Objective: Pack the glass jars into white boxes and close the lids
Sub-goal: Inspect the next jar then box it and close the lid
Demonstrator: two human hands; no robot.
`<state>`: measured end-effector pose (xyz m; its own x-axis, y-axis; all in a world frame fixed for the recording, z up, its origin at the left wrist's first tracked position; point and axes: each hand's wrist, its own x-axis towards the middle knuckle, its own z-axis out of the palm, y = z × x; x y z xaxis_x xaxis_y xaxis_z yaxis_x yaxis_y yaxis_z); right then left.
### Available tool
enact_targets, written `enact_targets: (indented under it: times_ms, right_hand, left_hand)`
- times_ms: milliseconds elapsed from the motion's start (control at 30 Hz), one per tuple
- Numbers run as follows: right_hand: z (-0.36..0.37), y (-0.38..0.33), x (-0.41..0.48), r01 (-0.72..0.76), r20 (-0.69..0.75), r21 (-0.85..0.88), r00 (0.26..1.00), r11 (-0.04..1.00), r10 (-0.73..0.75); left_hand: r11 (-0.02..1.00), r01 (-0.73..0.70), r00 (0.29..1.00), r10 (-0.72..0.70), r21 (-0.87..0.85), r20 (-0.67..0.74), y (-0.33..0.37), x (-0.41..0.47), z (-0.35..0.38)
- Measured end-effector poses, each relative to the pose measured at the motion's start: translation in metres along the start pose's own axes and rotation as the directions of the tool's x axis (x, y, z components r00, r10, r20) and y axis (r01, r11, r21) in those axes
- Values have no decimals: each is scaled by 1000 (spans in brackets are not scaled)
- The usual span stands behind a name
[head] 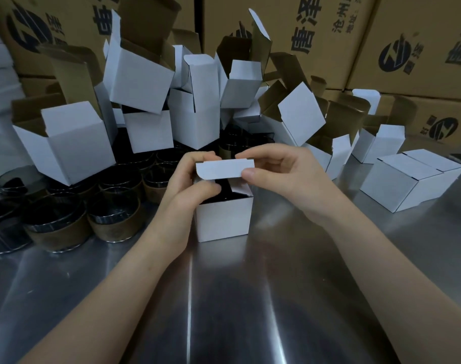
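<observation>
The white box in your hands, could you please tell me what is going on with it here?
A person is closing the white box at the middle of the steel table. The left hand grips its top while the right hand pinches the lid, not yet tucked in. Something dark sits inside. Unpacked glass jars stand at left, open boxes are piled behind, and closed boxes stand at right.

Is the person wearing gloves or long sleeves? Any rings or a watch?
No gloves: the left hand and right hand are bare. The left forearm and right forearm show no sleeves. No rings, watch or bracelet visible. Nails look short and unpainted.
</observation>
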<state>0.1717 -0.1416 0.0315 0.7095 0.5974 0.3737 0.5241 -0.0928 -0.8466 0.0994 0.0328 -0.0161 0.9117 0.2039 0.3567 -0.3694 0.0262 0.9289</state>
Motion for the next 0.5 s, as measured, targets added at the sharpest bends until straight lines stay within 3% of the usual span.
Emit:
enact_targets:
  times_ms: [100,300,500]
  right_hand:
    - [-3,0,-1,5,34,5,999,1000,-6]
    - [-4,0,0,8,97,-55,995,998,-2]
    - [-5,3,0,6,74,-155,997,988,5]
  left_hand:
    - [1000,-13,998,13,-4,57,3,-2,-1]
    - [999,29,999,-29,17,-19,5,-1,0]
    - [997,3,1000,-3,79,2,5,-1,-1]
